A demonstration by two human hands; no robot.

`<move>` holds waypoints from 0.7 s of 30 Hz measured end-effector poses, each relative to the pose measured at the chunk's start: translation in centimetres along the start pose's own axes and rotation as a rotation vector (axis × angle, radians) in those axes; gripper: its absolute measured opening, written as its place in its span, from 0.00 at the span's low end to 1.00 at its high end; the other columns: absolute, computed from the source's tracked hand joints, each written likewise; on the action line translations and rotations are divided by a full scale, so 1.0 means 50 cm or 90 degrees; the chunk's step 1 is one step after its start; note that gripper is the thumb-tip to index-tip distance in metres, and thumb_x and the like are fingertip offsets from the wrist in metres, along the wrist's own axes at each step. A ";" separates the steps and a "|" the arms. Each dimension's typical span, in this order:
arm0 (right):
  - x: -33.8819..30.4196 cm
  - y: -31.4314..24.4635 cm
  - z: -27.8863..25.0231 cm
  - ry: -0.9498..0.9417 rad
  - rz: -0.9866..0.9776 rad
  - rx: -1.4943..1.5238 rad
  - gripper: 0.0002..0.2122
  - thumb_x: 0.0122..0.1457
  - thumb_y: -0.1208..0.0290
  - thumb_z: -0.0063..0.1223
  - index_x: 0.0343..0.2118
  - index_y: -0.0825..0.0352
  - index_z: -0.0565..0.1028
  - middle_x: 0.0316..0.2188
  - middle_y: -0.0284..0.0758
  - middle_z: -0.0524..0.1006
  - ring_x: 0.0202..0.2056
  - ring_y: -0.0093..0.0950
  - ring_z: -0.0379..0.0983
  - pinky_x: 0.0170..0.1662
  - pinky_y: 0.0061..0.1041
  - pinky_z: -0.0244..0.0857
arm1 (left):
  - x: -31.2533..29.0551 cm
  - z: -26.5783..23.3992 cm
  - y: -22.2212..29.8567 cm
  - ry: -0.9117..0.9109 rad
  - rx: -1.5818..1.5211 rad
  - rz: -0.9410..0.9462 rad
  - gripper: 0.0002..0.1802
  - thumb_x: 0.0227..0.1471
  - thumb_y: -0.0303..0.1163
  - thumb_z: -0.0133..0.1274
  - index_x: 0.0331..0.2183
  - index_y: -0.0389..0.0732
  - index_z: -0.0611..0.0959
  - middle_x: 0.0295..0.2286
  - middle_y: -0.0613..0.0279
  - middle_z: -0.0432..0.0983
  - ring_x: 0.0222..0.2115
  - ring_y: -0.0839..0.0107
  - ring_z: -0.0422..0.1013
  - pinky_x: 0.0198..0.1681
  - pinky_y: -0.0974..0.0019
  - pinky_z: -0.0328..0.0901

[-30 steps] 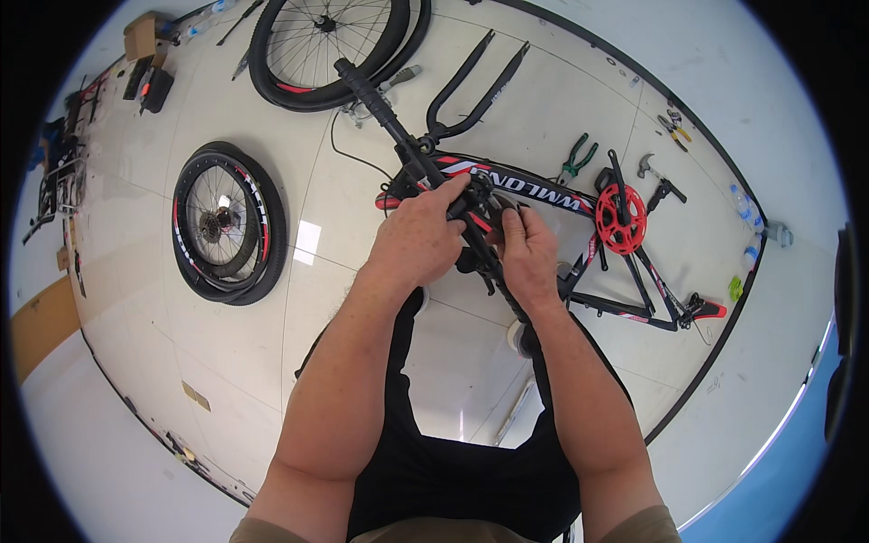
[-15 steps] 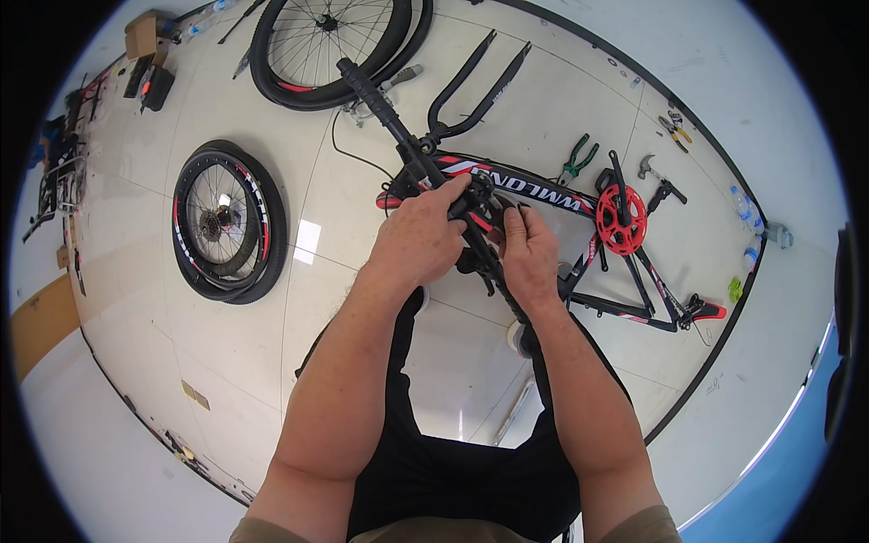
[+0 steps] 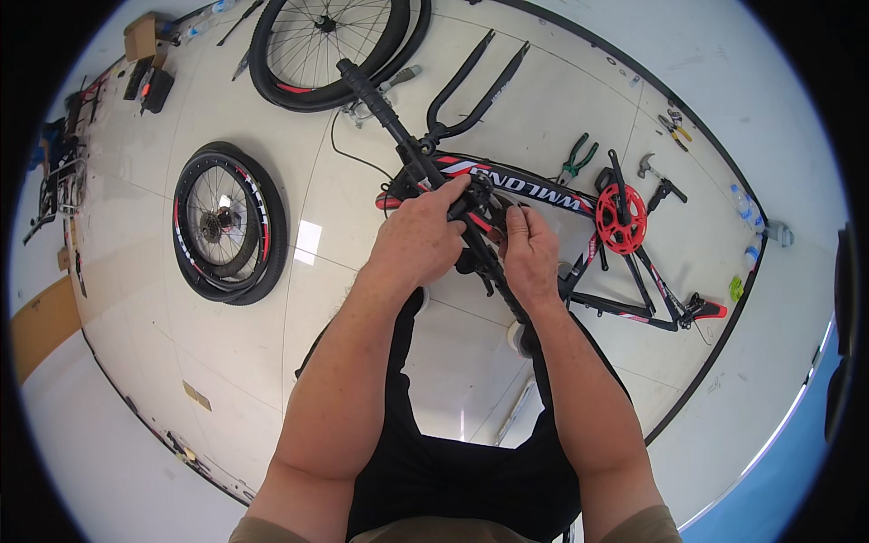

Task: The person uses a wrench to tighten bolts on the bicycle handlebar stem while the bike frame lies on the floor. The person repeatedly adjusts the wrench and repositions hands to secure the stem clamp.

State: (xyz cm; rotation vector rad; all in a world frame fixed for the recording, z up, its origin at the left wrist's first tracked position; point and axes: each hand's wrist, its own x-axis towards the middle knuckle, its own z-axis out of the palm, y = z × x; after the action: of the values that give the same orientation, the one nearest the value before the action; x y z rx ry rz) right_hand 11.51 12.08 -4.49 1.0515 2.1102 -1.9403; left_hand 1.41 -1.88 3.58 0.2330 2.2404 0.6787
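A black bicycle handlebar [image 3: 378,101] slants across the middle, from a wrapped grip at the upper left down to my right knee. My left hand [image 3: 418,237] is closed around its central clamp area, index finger stretched along the top. Against the same area, my right hand [image 3: 532,252] has thumb and fingers pressed together on a dark part, too hidden to name. Behind both hands lies the black, white and red bicycle frame [image 3: 529,187] with a red chainring [image 3: 638,217]. A black fork [image 3: 496,90] rests on the floor beyond.
Two wheels lie on the left: one nearer [image 3: 273,217], one farther [image 3: 262,68]. Green-handled pliers [image 3: 577,161], a hammer [image 3: 646,166] and yellow-handled pliers [image 3: 679,133] are spread at the right. Water bottles [image 3: 744,206] stand along the right wall. A cardboard box [image 3: 141,38] sits far left.
The fingers of my right hand have shifted slightly at the dark part. My left hand and the handlebar stay in place.
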 end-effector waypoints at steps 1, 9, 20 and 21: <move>-0.001 -0.001 0.001 0.000 -0.003 0.001 0.16 0.73 0.61 0.43 0.41 0.71 0.77 0.29 0.35 0.81 0.29 0.23 0.77 0.34 0.25 0.69 | 0.002 0.002 -0.004 0.000 0.001 0.002 0.34 0.54 0.27 0.55 0.63 0.48 0.73 0.44 0.43 0.80 0.46 0.48 0.76 0.52 0.55 0.67; 0.000 -0.002 0.004 0.025 -0.010 -0.058 0.17 0.73 0.61 0.42 0.35 0.70 0.75 0.22 0.34 0.77 0.24 0.24 0.75 0.30 0.27 0.67 | -0.001 0.004 -0.004 0.009 -0.003 0.002 0.34 0.53 0.27 0.55 0.62 0.49 0.74 0.42 0.44 0.80 0.44 0.49 0.76 0.50 0.56 0.68; 0.017 -0.048 -0.038 -0.086 0.161 0.046 0.18 0.73 0.60 0.41 0.30 0.67 0.74 0.18 0.31 0.73 0.18 0.21 0.65 0.22 0.25 0.58 | -0.003 -0.003 -0.013 0.015 0.000 0.056 0.33 0.52 0.25 0.55 0.61 0.48 0.76 0.37 0.45 0.81 0.37 0.52 0.77 0.45 0.57 0.68; 0.017 -0.062 -0.040 -0.113 0.281 0.131 0.18 0.74 0.59 0.40 0.30 0.66 0.73 0.18 0.30 0.72 0.18 0.19 0.64 0.20 0.23 0.55 | -0.002 -0.002 -0.014 0.022 -0.014 0.058 0.33 0.52 0.25 0.55 0.61 0.47 0.75 0.37 0.45 0.81 0.37 0.52 0.77 0.45 0.57 0.68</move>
State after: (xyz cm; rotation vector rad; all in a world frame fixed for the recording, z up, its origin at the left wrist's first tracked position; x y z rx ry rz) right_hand 9.98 14.35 -1.92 1.2027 1.4599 -1.9620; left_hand 1.45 -2.54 3.33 0.3170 2.2659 0.7604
